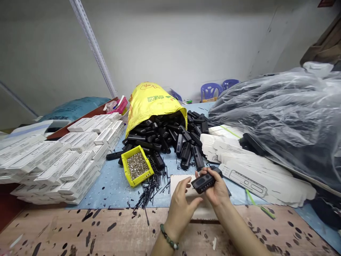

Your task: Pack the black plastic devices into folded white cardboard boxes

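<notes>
My right hand (pixel 218 190) is closed around a black plastic piece with a ribbed side (pixel 203 182), held tilted above a white board (pixel 197 209). Just left of it, my left hand (pixel 181 204) has its thumb and fingers apart around bare air; its fingertips come close to the piece's near end. A beaded bracelet circles my left wrist. Behind my hands, many similar black pieces (pixel 197 156) spill from a yellow bag (pixel 154 103). A yellow bin (pixel 130 179) of small metal parts stands to the left, beside a heap of thin black strips (pixel 151 192).
Stacked white boxes (pixel 71 156) fill the left side. Flat printed white cards (pixel 245 181) fan out at the right, below a large clear plastic bag (pixel 279 121) with dark contents. A blue sheet (pixel 112 192) covers the table behind a worn wooden edge (pixel 119 231).
</notes>
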A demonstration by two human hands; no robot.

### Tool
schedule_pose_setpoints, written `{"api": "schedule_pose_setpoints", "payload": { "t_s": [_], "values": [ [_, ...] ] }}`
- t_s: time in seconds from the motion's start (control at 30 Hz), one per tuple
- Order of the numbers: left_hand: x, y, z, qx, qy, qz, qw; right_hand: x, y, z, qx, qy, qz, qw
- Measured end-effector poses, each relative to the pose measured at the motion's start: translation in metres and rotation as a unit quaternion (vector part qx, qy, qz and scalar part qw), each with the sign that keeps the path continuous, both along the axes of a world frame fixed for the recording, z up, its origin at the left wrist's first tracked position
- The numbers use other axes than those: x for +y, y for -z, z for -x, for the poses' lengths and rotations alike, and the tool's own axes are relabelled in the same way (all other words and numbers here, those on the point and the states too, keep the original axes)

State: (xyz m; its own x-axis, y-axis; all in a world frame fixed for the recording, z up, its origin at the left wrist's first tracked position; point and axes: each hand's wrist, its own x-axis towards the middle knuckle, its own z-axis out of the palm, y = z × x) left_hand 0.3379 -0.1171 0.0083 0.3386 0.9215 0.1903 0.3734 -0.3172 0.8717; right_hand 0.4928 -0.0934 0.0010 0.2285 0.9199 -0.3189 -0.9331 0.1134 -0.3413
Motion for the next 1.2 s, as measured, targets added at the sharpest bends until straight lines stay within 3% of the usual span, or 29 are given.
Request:
{"api": "schedule_pose_setpoints", "payload": {
  "t_s": [0.17, 0.27, 0.57, 0.87, 1.07, 1.2],
  "values": [
    [-0.002, -0.005, 0.019, 0.211, 0.032, -0.125, 0.969, -0.003, -0.004, 0.000, 0.010, 0.002, 0.015, 1.000],
    [0.000, -0.009, 0.019, 0.270, 0.049, -0.167, 0.947, -0.005, -0.007, 0.004, 0.007, -0.004, 0.029, 1.000],
    [-0.002, -0.014, 0.017, 0.316, 0.087, -0.212, 0.921, -0.014, -0.009, 0.013, -0.010, -0.014, 0.014, 1.000],
    [-0.004, -0.011, 0.017, 0.330, 0.115, -0.206, 0.914, -0.018, -0.008, 0.013, -0.034, -0.008, 0.012, 0.999],
    [-0.006, -0.007, 0.016, 0.325, 0.115, -0.166, 0.924, -0.023, -0.006, 0.015, -0.056, 0.012, 0.012, 0.998],
    [-0.010, -0.007, 0.016, 0.260, 0.104, -0.108, 0.954, -0.024, -0.011, 0.014, -0.055, 0.029, 0.007, 0.998]
  ]
}}
